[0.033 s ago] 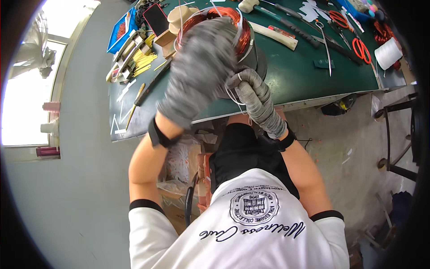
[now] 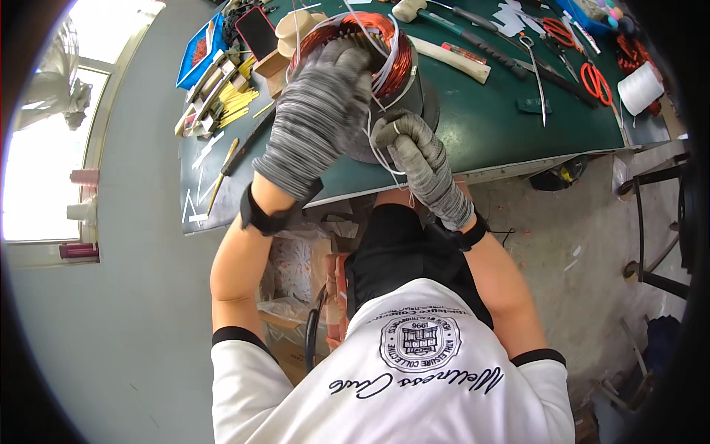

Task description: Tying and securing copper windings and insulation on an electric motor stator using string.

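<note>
A motor stator (image 2: 398,63) wound with reddish copper wire stands on a round dark base (image 2: 425,111) near the table's front edge. White cord loops over its windings. My left hand (image 2: 314,122), in a grey knitted glove, reaches over the near left rim of the stator. Its fingertips are smeared by motion and partly hidden, so I cannot tell what they hold. Just in front of the base, my gloved right hand (image 2: 423,159) is closed on a thin white cord (image 2: 381,157), which hangs in a loop beside its fingers.
On the green table (image 2: 510,133) lie a mallet (image 2: 408,10), a pale flat bar (image 2: 455,59), orange-handled scissors (image 2: 596,83) and a white thread spool (image 2: 642,89). Left are a phone (image 2: 256,32), yellow strips (image 2: 235,105), a blue bin (image 2: 201,55) and a dark-bladed tool (image 2: 248,140).
My left hand has drawn slightly down and left, uncovering more of the stator's windings and inner opening. My right hand stays in place with the cord.
</note>
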`<action>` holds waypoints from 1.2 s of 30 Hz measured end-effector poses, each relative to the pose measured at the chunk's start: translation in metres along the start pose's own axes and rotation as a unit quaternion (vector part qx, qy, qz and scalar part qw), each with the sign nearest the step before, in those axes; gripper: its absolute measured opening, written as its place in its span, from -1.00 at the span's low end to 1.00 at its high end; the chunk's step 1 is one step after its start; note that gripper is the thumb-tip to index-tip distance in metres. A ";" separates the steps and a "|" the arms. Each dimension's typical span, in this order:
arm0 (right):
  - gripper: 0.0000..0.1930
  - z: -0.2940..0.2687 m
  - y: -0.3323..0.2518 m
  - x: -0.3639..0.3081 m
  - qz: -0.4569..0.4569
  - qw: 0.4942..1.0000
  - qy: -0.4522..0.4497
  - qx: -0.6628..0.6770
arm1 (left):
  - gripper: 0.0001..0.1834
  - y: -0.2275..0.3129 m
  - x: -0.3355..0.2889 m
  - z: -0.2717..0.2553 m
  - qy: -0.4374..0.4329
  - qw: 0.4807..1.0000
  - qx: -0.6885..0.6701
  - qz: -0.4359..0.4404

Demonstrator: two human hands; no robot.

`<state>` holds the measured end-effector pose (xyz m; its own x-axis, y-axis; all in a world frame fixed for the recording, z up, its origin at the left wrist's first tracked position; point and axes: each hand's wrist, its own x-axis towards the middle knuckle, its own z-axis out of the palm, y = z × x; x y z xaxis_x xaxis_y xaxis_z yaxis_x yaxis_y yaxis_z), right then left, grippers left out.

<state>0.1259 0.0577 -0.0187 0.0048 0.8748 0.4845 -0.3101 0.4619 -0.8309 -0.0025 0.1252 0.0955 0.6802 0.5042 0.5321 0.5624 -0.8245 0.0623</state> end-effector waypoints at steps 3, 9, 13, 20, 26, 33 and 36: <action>-0.82 0.003 0.002 -0.005 -0.019 1.000 0.000 -0.005 | -0.80 -0.005 -0.012 0.000 0.010 0.997 -0.073 0.037; -0.83 0.000 -0.004 -0.004 -0.030 0.998 0.003 -0.052 | -0.74 0.004 0.000 -0.001 -0.064 0.984 -0.130 -0.105; -0.85 -0.002 -0.005 0.000 -0.033 0.996 -0.020 -0.075 | -0.76 -0.001 -0.001 0.000 -0.078 0.957 -0.229 -0.160; -0.77 -0.016 -0.020 -0.008 0.153 0.962 0.016 0.225 | -0.81 -0.001 -0.002 0.002 -0.059 0.983 -0.156 -0.077; -0.80 -0.022 -0.021 -0.028 0.247 0.890 0.186 0.336 | -0.81 -0.003 -0.003 0.002 -0.073 0.977 -0.181 -0.083; -0.67 -0.119 -0.012 -0.166 0.383 0.901 0.006 -0.202 | -0.72 -0.015 -0.004 -0.002 -0.090 0.962 -0.236 -0.105; -0.55 -0.212 -0.077 -0.256 0.366 0.820 0.414 -0.153 | -0.68 -0.037 -0.014 -0.008 -0.089 0.973 -0.201 -0.068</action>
<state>0.3501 -0.1710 -0.1366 0.6062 0.6752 -0.4202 -0.2657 -0.3261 -0.9072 -0.0363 0.1464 0.0931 0.7028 0.6228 0.3437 0.4479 -0.7628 0.4664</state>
